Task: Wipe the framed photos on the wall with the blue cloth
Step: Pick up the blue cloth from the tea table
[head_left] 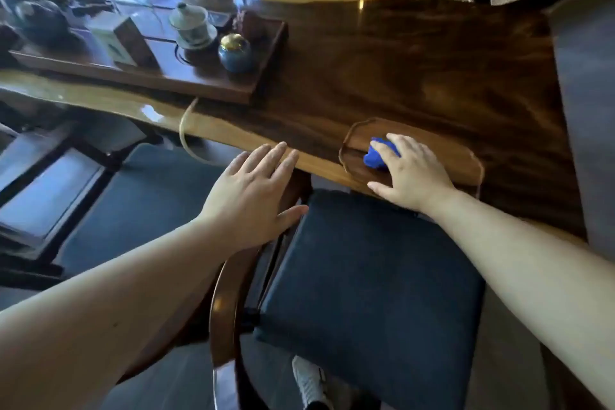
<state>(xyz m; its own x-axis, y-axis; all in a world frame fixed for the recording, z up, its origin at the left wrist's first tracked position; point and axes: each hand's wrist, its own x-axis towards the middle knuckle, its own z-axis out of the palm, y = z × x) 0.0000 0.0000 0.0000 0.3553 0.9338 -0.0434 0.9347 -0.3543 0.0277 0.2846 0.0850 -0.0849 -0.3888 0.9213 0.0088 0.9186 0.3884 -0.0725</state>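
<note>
The blue cloth (375, 156) lies bunched in a shallow wooden tray (462, 163) near the front edge of the dark wooden table (416, 60). My right hand (407, 173) rests over the cloth, fingers curled on top of it, covering most of it. My left hand (253, 191) hovers with fingers spread at the table's front edge, to the left of the tray, holding nothing. No framed photos or wall appear in this view.
A chair with a dark blue cushion (366, 293) and a curved wooden arm (226, 309) stands below the table. A long tea tray (199, 86) at back left carries a lidded white cup (191, 25), a blue jar (234, 53) and a box (119, 40).
</note>
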